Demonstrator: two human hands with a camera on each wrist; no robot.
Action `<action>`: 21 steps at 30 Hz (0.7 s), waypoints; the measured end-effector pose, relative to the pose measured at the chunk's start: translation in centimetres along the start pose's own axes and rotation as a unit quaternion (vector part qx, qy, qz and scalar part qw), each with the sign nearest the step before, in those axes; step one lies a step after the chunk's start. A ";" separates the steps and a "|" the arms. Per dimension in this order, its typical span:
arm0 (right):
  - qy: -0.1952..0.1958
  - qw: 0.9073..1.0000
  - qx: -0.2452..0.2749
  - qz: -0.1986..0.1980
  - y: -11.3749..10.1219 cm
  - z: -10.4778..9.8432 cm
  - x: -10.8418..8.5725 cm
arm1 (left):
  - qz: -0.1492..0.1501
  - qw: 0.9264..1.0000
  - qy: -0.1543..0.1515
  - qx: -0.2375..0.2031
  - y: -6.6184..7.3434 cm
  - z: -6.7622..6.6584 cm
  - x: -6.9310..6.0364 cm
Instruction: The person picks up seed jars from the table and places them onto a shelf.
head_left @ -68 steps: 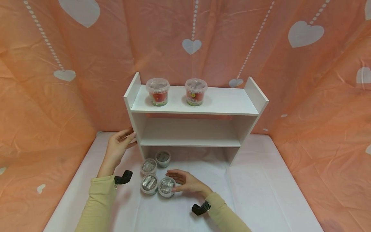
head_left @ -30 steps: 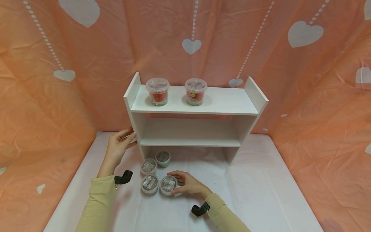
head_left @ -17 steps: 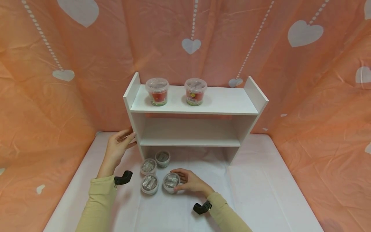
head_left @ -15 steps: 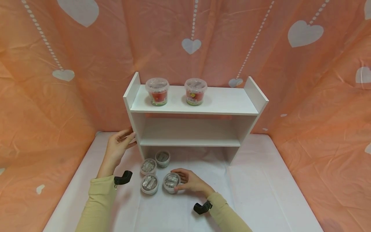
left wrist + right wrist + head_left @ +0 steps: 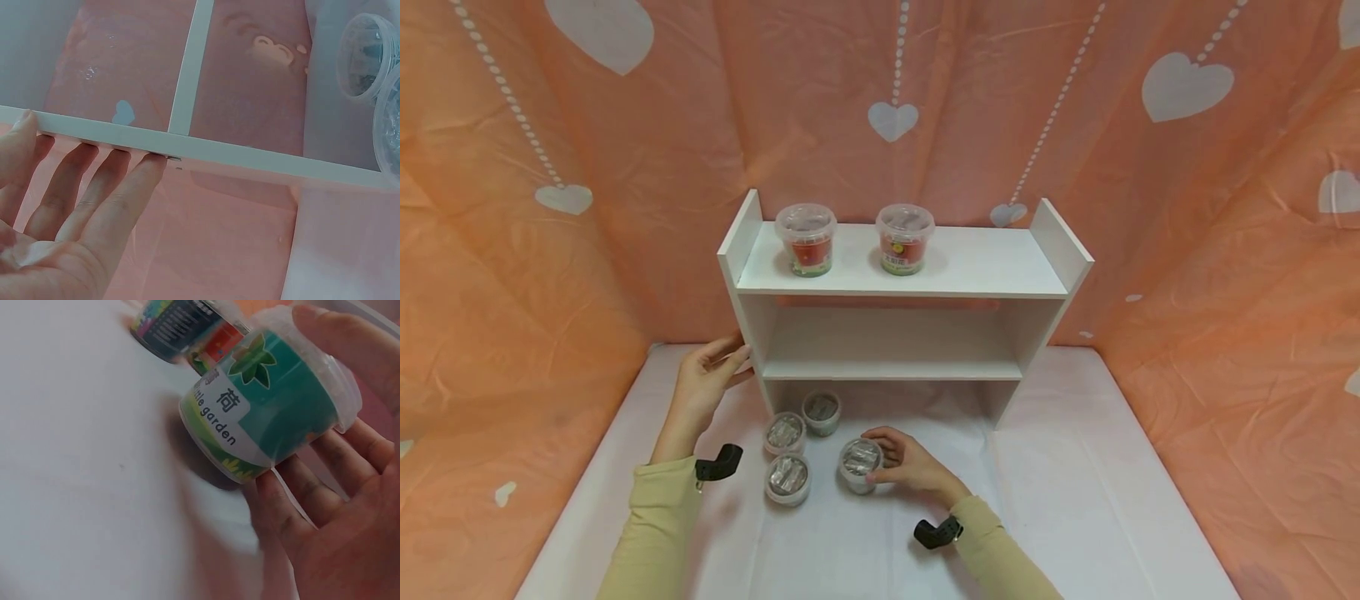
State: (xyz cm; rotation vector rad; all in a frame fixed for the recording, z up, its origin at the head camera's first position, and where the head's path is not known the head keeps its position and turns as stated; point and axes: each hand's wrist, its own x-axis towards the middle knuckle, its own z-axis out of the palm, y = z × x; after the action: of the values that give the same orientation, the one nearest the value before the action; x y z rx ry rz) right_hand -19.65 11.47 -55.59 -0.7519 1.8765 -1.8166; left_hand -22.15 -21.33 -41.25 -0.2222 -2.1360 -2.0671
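Gripped at lower centre of the head view: green-labelled tub (image 5: 859, 462), lidded, with thumb and fingers of right hand (image 5: 919, 468) curled round its side. Visible through the lid: silvery contents, not identifiable. Grouped closely to its left: front tub (image 5: 787, 480), middle tub (image 5: 785, 432) and rear tub (image 5: 822, 411), all lidded, with greyish contents. Set upright on top of white shelf unit (image 5: 895, 376), upper centre: left red-labelled tub (image 5: 811, 250) and right red-labelled tub (image 5: 904, 248), lids on, contents unclear. Positioned at the unit's left panel: left hand (image 5: 700, 383), fingers straight, tips touching the panel. Cut off at right edge of left wrist view: two tubs. Indeterminable: contact between gripped base and white cloth (image 5: 1075, 467).
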 end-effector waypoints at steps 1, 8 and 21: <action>0.002 1.000 0.000 -0.004 0.0 -0.2 0.0 | 0.000 1.000 0.000 -0.001 0.0 0.0 0.0; 0.031 0.999 -0.015 -0.007 -0.3 -1.4 -0.5 | 0.000 1.000 -0.001 -0.005 0.1 0.1 0.0; 0.061 0.998 0.002 -0.017 -1.5 -3.2 -1.5 | -0.001 1.000 0.004 -0.006 0.0 0.1 0.0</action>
State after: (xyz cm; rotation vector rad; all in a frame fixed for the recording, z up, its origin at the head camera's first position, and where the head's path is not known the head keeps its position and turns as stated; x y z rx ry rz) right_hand -20.43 14.86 -54.02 -0.6901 1.9474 -1.9267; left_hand -22.13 -21.25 -41.29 -0.2118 -2.1216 -2.0780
